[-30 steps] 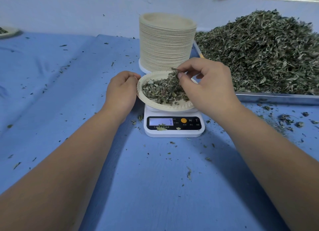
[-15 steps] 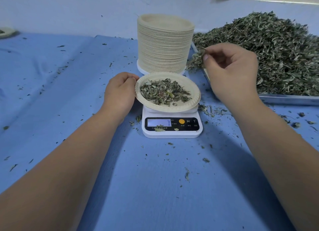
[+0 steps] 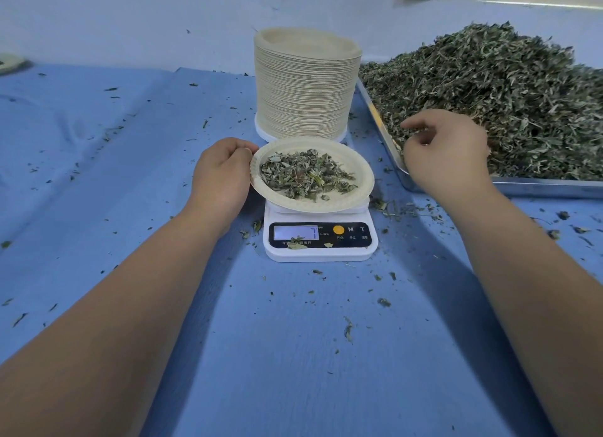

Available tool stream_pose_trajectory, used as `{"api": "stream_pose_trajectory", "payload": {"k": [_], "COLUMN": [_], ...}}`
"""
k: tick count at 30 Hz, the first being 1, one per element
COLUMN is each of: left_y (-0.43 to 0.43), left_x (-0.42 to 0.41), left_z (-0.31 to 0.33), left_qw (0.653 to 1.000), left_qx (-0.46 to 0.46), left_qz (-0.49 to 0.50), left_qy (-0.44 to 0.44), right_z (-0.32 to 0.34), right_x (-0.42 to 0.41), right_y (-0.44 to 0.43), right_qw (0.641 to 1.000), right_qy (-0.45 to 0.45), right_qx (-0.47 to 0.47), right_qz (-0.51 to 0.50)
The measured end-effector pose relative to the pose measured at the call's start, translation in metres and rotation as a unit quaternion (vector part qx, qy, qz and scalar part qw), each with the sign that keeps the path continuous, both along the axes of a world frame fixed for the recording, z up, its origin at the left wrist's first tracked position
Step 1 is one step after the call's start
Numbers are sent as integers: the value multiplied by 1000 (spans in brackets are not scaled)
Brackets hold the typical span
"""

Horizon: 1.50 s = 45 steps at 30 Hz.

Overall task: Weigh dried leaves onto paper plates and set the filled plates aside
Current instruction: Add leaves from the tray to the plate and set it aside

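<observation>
The leaf pile (image 3: pixel 505 103) fills the tray (image 3: pixel 548 188), the plate stack (image 3: pixel 305 90) stands behind the scale (image 3: pixel 319 253), whose loaded plate (image 3: pixel 362 175) the left hand (image 3: pixel 222 178) grips by the rim, and the right hand (image 3: pixel 447 152) curls over the pile edge, contents indeterminable.

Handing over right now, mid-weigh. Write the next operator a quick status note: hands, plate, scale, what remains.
Left hand grips the left rim of the paper plate, which sits on the scale with a leaf portion on it.
Right hand is at the leaf pile in the tray, fingers curled; unclear if it holds leaves.
Display reads 7.
Plate stack stands behind the scale.
Left: confirm weight, set this plate aside, take a fresh plate.
</observation>
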<state>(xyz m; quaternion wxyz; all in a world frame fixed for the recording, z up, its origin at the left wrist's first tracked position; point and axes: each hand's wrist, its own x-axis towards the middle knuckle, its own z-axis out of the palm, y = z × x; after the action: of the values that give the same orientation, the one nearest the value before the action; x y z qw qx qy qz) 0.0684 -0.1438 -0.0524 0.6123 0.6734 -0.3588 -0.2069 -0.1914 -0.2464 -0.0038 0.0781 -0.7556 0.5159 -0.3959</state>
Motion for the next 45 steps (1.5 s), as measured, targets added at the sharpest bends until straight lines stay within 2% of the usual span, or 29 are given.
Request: {"api": "stream_pose_trajectory", "payload": {"k": [4, 11, 15, 17, 20, 24, 26, 32, 36, 41, 45], "left_y": [2, 3, 6, 7, 7, 8, 10, 16, 36, 79, 117], "left_x": [-2, -3, -4, -6, -11, -20, -24, -18, 1, 46, 88], "left_z": [2, 3, 6, 9, 14, 18, 22, 42, 53, 56, 58], "left_qw": [1000, 1000, 1000, 1000, 998, 993, 987, 951, 947, 943, 934], "left_qx": [4, 6, 11, 8, 10, 53, 56, -28, -46, -55, -77], "left_qz": [2, 3, -3, 4, 8, -66, -76, -44, -34, 11, 69], "left_qy": [-1, 0, 1, 11, 64, 87, 131, 305, 316, 329, 342], "right_z": [1, 7, 5, 3, -2, -6, -5, 6, 8, 10, 10], "right_x": [9, 35, 40, 37, 36, 41, 41, 49, 65, 110, 150], "right_y": [9, 39, 44, 40, 36, 38, 39, 63, 86, 116, 140], "right_qw": [999, 982, 985, 987, 983, 980, 978, 977, 975, 951, 907], "right_qy": [2, -29, 23, 38, 58, 65, 56, 58, 37, 19, 40], "right_qx": [0, 27, 26, 56, 113, 135, 144, 123, 112, 129, 137], "right_qz": [45, 185, 166, 143, 132, 132, 138, 166, 186, 279, 397]}}
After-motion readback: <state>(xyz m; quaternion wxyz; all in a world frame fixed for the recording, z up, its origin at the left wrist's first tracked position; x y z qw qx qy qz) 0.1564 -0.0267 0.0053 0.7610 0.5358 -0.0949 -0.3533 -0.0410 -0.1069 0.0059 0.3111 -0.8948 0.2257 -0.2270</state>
